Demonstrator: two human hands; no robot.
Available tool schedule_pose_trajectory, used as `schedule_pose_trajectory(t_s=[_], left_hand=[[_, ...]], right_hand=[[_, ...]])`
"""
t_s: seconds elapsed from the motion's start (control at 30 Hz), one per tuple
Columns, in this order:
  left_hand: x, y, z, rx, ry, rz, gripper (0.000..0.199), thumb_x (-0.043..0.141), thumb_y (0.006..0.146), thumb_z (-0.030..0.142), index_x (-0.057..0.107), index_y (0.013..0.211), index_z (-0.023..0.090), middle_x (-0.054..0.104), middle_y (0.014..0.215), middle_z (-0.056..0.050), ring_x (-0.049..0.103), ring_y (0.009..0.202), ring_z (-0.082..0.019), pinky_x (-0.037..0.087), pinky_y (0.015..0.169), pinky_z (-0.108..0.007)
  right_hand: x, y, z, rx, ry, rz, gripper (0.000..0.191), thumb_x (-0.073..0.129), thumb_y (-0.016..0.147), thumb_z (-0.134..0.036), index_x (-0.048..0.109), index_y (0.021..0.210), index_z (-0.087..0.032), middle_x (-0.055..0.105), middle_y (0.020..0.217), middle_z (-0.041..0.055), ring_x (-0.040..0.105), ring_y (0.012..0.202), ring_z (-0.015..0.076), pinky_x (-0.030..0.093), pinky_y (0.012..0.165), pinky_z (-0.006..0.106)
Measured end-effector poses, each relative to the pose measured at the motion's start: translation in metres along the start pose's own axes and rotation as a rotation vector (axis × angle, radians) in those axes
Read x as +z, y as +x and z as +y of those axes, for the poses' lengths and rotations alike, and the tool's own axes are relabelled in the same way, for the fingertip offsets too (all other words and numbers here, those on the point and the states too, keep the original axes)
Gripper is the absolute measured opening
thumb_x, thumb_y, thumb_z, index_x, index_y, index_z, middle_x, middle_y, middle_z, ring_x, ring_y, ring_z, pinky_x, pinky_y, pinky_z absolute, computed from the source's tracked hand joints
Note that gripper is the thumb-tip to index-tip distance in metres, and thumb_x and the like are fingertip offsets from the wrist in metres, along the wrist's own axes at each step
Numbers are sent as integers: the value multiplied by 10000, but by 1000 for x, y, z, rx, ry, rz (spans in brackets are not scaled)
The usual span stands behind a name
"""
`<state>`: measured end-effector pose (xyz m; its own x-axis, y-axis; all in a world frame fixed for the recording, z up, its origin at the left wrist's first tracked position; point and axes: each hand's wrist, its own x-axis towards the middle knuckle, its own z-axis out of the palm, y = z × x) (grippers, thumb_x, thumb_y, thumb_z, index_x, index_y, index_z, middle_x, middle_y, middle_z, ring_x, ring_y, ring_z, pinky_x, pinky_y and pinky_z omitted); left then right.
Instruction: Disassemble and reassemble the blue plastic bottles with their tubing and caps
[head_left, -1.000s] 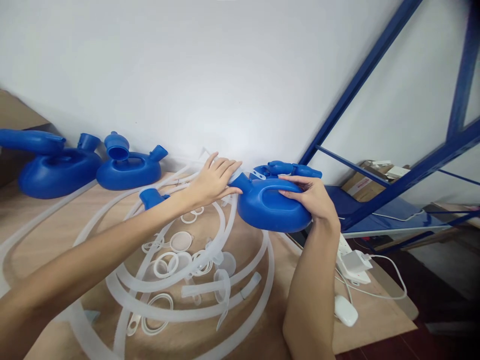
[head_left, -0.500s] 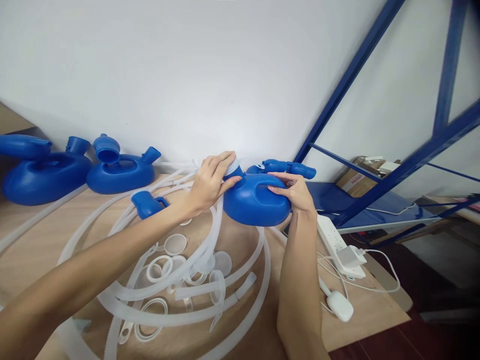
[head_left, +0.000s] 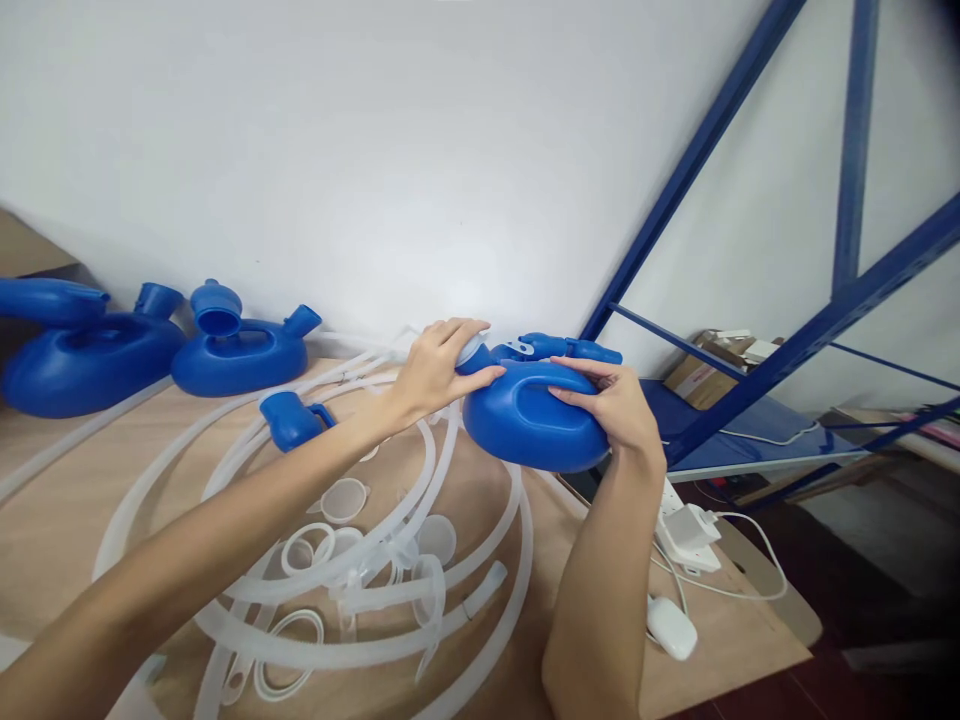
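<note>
Above the table I hold a blue plastic urinal bottle (head_left: 499, 425) with a loop handle. My right hand (head_left: 619, 405) grips it at the handle end, thumb and fingers around the handle bar. My left hand (head_left: 442, 370) is closed over the pale cap (head_left: 472, 347) on the bottle's neck, its thumb along the neck. Most of the cap is hidden under those fingers. Below lie coiled translucent hoses (head_left: 360, 650), clear round lids (head_left: 345, 500) and white rings (head_left: 307, 548). A small blue spout piece (head_left: 291, 420) rests beside my left forearm.
Two more blue bottles (head_left: 236, 365) (head_left: 90, 370) stand at the left against the white wall. Several blue spout pieces (head_left: 592, 350) lie behind the held bottle. On the right are a power strip (head_left: 690, 560) with cables, a white charging case (head_left: 671, 628) and a blue metal rack (head_left: 705, 370).
The held bottle has shifted right and slightly down in view, its handle end lower. Both hands have moved with it, still gripping the cap and handle. The camera view has shifted slightly.
</note>
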<state>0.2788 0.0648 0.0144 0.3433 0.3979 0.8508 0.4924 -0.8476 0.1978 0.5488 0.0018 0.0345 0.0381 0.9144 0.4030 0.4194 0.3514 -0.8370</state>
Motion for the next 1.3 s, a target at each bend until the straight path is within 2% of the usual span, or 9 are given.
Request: schedule_pose_trajectory(t_s=[0.13,0.33,0.43,0.5,0.6,0.77,0.9,1.0,1.3], left_hand=[[-11,7,3,-60,-80,-287,600,635,920,685,712,1258,194,764,1199,-125,696,1120,-308,474,1062,-478],[-8,17,15,-392,-97,-363,342,578,963,512,699,831,221,792,955,-5,687,1062,-259,124,1258,-656],[-4,13,15,-394,-135,-408,170,582,934,362,704,919,245,795,1065,15,672,1136,-250,-7,1253,-695],[-3,9,12,-303,-154,-431,238,520,976,344,700,1113,272,771,1207,-10,641,1223,-255,-28,1243,-703],[-5,6,4,-143,-129,-470,348,405,1048,362,683,1232,265,735,1288,-61,626,1259,-263,47,1239,-671],[-7,6,-3,15,-60,-478,347,421,1054,377,733,1101,234,751,1192,-74,657,1177,-246,289,1138,-488],[-2,2,-3,-15,-28,-412,303,549,1009,469,712,984,215,771,1075,-52,690,1081,-241,318,1094,-466],[1,0,-5,-3,-14,-374,220,563,990,387,692,969,210,771,1023,-39,704,1029,-232,347,1074,-461],[-3,0,-31,324,53,-375,359,436,1083,429,692,992,195,711,1011,-128,671,910,-232,515,839,-342]], right_hand=[[-7,-10,-14,-52,-201,-5,410,875,726,-343,843,1126,-263,810,1214,50,707,1234,359,500,1150,513],[1,-6,-15,-94,-276,-21,378,847,741,-279,845,1119,-276,813,1203,31,735,1185,342,523,1131,491],[2,-6,-17,-81,-345,10,373,849,732,-239,851,1102,-287,819,1182,26,747,1155,341,528,1122,491],[2,-7,-19,-67,-376,23,375,850,731,-229,851,1099,-299,820,1179,21,746,1158,346,528,1118,501],[2,-7,-19,-69,-382,23,380,848,739,-241,847,1114,-300,821,1176,21,746,1154,347,529,1114,513],[3,-7,-17,-76,-390,22,379,834,757,-260,838,1133,-307,817,1187,22,729,1188,352,517,1121,540],[6,-8,-20,-93,-408,37,363,830,762,-266,841,1121,-322,812,1203,20,710,1226,361,515,1125,553],[8,-9,-24,-89,-419,46,364,841,759,-260,841,1116,-332,812,1201,17,702,1241,364,513,1128,551],[18,-11,-33,-87,-418,60,333,805,781,-238,846,1100,-326,818,1183,15,717,1210,340,536,1095,514]])
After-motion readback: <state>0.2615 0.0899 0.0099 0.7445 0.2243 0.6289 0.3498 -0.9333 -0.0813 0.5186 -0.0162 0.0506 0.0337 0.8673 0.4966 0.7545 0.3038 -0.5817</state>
